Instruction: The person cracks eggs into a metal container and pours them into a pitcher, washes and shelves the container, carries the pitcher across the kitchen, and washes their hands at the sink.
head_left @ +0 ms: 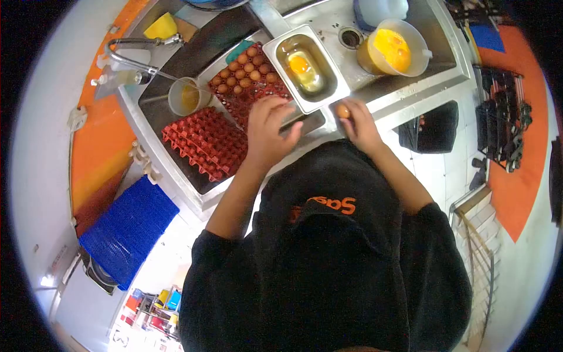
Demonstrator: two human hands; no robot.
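Observation:
My right hand [359, 124] holds a brown egg [343, 111] just off the lower right corner of a steel pan [332, 69]. In the pan lies a cracked egg with its yolk [299, 64] and clear white. My left hand [274, 130] is at the pan's lower left, fingers apart and nothing visible in it. Left of the pan, a red tray [234, 107] carries several brown eggs [248, 67] in its upper part. Stacked red trays [208, 141] are nearer the sink's left front. A pitcher [415, 44] of yolks stands to the right of the pan.
A faucet [132, 63] reaches over a clear cup [183, 97] in the left basin. The drain [350, 38] lies between pan and pitcher. Behind the pitcher is a bluish container [381, 10]. The steel sink edge [404, 104] runs in front. Blue crates [129, 232] are at lower left.

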